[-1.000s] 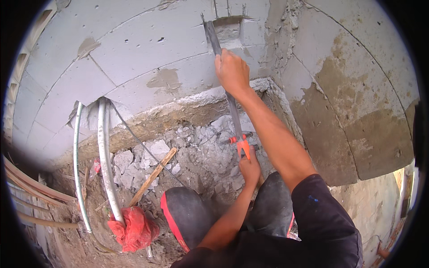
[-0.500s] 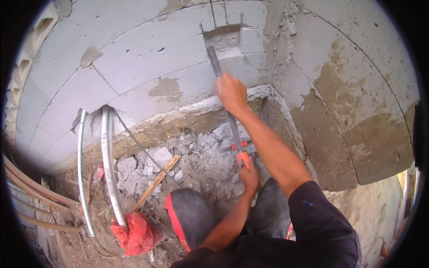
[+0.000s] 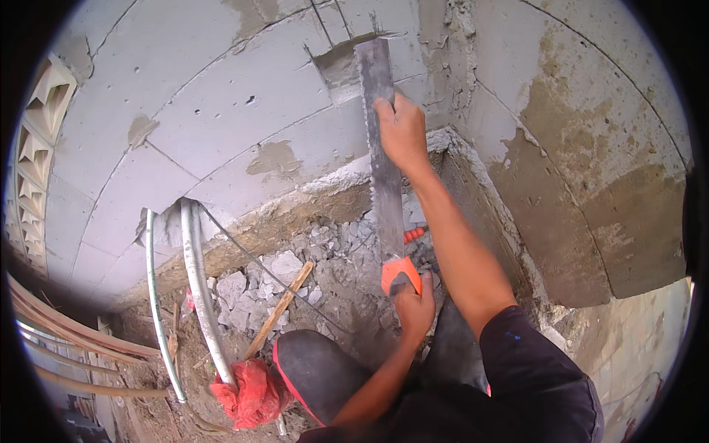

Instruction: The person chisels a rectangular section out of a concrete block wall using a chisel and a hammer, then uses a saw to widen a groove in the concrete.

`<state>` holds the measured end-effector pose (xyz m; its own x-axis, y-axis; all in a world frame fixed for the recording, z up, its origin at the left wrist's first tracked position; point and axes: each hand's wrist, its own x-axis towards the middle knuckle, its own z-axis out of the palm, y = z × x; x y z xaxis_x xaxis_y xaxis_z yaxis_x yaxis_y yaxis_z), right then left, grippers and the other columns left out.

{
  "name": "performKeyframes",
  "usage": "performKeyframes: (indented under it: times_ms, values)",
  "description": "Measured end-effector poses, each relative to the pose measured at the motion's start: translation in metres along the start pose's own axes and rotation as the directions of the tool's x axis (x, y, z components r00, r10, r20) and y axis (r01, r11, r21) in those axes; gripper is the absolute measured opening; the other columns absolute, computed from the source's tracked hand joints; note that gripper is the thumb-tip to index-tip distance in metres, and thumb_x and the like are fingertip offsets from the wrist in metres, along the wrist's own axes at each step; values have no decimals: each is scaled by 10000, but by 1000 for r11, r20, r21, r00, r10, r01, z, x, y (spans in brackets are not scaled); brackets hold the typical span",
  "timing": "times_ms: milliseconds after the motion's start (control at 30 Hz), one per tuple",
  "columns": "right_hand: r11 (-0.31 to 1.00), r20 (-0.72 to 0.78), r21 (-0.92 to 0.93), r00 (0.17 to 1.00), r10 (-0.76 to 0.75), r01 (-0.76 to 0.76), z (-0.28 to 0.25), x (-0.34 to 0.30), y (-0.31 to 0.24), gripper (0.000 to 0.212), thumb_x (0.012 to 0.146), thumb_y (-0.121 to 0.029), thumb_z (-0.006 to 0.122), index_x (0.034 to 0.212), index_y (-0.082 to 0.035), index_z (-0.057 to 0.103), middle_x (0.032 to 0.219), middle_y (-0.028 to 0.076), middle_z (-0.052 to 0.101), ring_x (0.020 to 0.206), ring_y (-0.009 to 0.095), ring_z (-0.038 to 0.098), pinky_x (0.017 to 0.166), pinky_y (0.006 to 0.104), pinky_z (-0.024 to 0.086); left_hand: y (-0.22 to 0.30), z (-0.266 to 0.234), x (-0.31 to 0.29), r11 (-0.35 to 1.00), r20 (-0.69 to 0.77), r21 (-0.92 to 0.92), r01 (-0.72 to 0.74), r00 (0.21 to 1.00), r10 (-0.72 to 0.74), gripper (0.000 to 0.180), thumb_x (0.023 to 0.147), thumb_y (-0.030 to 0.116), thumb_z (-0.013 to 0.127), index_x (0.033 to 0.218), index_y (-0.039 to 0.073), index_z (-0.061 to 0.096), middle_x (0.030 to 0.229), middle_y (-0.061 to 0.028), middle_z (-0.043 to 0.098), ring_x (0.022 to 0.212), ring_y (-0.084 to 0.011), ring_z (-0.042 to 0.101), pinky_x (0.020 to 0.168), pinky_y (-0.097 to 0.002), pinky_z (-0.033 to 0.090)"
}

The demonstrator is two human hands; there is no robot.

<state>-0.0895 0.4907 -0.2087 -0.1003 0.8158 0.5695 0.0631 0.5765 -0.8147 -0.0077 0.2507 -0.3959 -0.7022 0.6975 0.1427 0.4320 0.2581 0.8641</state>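
Observation:
I hold a hand saw [image 3: 386, 192] upright in front of a light grey block wall [image 3: 229, 133]. My left hand [image 3: 416, 314] is closed around its orange handle, low near my knees. Higher up, my right hand [image 3: 405, 136] grips the blade by its right edge, thumb on the flat face. The toothed edge faces left, and the blade's tip overlaps the right side of a rectangular recess [image 3: 341, 72] cut in the wall. Thin cut lines run upward from that recess.
Broken block rubble [image 3: 284, 266] covers the ground below the wall, with a wooden stick [image 3: 279, 310] across it. Left of it, white pipes [image 3: 198, 288] and a dark rod come out of a wall hole. A red plastic bag [image 3: 255, 393] wraps a pipe's lower end.
The saw has turned from edge-on to showing its broad face. Its tip has gone from the recess's left side to its right side and higher. Both hands keep their hold; the view has shifted slightly.

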Motion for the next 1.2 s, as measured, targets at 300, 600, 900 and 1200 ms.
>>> performKeyframes:
  times_ms: [300,600,900,1200]
  values:
    - [713,-95,647,899,428,-271,59,15,-33,271,920,-154,570,790,83,573,724,203,614,682,246,568,676,432,453,93,-233,36,764,-2,642,-61,997,82,459,897,279,716,614,-34,538,577,-230,543,520,-411,532,548,-495,390]
    - [660,-6,674,891,453,-331,101,-14,-80,276,917,-115,524,755,108,530,736,237,615,704,295,586,722,460,468,142,-314,-5,664,-67,747,5,996,67,454,920,240,682,625,-37,477,555,-208,462,492,-374,456,513,-463,320]
    - [818,15,485,938,347,-310,94,-15,-70,295,931,-120,519,759,119,541,740,250,629,681,276,594,680,462,463,126,-290,-6,783,-101,620,52,995,14,494,926,253,685,617,-35,430,544,-187,418,484,-288,343,501,-438,283]
    - [891,10,365,958,287,-271,56,9,-29,264,909,-132,541,785,97,581,782,276,648,727,370,650,722,467,489,113,-222,-5,854,96,516,-67,995,20,514,1000,308,608,621,-30,533,527,-167,505,478,-292,481,520,-457,370]
